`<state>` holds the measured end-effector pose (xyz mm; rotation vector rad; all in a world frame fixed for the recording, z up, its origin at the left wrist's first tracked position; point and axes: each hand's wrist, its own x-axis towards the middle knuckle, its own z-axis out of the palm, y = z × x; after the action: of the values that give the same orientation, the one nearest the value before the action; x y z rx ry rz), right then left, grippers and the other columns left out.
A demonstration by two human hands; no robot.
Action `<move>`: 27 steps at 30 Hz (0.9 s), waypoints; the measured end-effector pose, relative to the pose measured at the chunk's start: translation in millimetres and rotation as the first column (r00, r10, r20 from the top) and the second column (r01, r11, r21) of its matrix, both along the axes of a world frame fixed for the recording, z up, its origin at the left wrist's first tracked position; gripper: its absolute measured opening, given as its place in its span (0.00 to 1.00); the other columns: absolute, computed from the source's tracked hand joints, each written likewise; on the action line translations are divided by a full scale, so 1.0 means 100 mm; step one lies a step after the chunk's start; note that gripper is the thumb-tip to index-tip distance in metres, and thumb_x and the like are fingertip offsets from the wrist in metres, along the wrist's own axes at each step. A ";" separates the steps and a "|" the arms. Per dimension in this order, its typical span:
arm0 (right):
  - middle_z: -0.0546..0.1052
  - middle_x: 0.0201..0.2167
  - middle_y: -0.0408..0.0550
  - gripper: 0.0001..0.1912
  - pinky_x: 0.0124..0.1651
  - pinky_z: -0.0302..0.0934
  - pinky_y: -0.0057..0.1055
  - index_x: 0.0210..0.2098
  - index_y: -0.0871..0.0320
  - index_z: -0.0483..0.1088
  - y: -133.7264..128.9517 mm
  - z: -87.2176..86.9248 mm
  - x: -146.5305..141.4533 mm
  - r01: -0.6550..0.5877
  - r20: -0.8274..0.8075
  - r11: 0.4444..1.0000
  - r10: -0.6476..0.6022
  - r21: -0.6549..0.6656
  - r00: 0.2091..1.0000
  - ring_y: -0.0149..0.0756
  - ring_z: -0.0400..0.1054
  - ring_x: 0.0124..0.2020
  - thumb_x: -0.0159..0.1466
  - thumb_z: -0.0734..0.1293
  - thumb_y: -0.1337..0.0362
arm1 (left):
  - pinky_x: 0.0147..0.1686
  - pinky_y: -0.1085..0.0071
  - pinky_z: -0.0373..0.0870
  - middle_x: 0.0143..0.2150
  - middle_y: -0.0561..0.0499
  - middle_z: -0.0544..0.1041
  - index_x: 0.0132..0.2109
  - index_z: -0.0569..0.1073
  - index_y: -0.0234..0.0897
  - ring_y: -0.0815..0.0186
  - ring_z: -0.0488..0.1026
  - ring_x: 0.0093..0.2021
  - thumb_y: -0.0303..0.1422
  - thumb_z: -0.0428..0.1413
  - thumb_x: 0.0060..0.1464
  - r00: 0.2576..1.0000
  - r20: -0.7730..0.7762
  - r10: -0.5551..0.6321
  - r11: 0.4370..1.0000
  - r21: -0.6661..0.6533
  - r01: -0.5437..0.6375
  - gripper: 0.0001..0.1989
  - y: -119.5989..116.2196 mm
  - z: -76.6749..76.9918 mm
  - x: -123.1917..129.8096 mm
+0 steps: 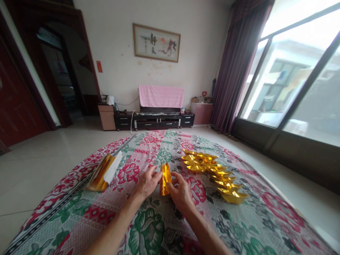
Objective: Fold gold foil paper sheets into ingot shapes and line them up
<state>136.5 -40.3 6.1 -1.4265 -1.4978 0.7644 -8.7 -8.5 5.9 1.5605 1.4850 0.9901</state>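
Note:
A strip of folded gold foil paper (165, 180) stands upright between my hands, its long sides running away from me. My left hand (149, 181) grips its left edge by the fingertips, the other fingers loosely bent. On the opposite edge my right hand (180, 189) pinches the foil between thumb and fingers. To the right, several boat-shaped gold foil ingots (231, 195) lie in overlapping rows. At the left rests a stack of gold foil sheets (102, 173), partly wrapped in white paper (113, 168).
A floral cloth (147, 226) covers the round surface under my hands. Beyond it stand a low black cabinet (159, 124), a pink cloth (161, 95) draped over something, and a small side cabinet (203, 114). Purple curtains (233, 71) hang beside the window at right.

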 end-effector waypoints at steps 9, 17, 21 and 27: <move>0.75 0.31 0.45 0.18 0.29 0.62 0.25 0.44 0.59 0.66 0.01 0.05 0.09 -0.046 -0.080 0.993 0.055 0.104 0.995 0.32 0.69 0.27 0.56 0.61 0.59 | 0.27 0.74 0.67 0.36 0.49 0.76 0.54 0.64 0.35 0.66 0.73 0.32 0.36 0.49 0.51 0.956 0.163 -0.244 0.968 -0.027 0.251 0.23 -0.05 0.08 0.11; 0.75 0.40 0.50 0.19 0.40 0.63 0.29 0.44 0.61 0.69 0.24 0.00 0.39 -0.056 -0.129 0.993 0.070 0.107 0.989 0.37 0.68 0.39 0.58 0.59 0.56 | 0.27 0.75 0.66 0.32 0.52 0.78 0.42 0.75 0.35 0.66 0.73 0.28 0.32 0.56 0.39 0.805 0.213 -0.554 0.737 -0.325 0.593 0.19 0.12 0.33 0.04; 0.73 0.25 0.43 0.20 0.26 0.58 0.22 0.33 0.61 0.73 0.27 0.01 0.44 -0.182 -0.047 0.982 0.185 0.053 0.982 0.30 0.65 0.25 0.60 0.57 0.53 | 0.25 0.74 0.65 0.30 0.52 0.78 0.39 0.77 0.37 0.66 0.72 0.26 0.31 0.56 0.37 0.786 0.216 -0.579 0.683 -0.398 0.613 0.17 0.18 0.37 0.02; 0.66 0.16 0.39 0.19 0.19 0.49 0.19 0.27 0.61 0.73 0.29 0.01 0.48 -0.260 0.007 0.965 0.260 -0.033 0.966 0.25 0.57 0.18 0.59 0.58 0.53 | 0.28 0.75 0.66 0.34 0.52 0.79 0.43 0.76 0.38 0.66 0.73 0.29 0.34 0.57 0.38 0.768 0.243 -0.593 0.658 -0.404 0.636 0.20 0.21 0.34 -0.03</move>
<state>184.8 -10.9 6.7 -1.2723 -1.7097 0.9438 -11.7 12.2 39.9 1.4652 0.9046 0.2594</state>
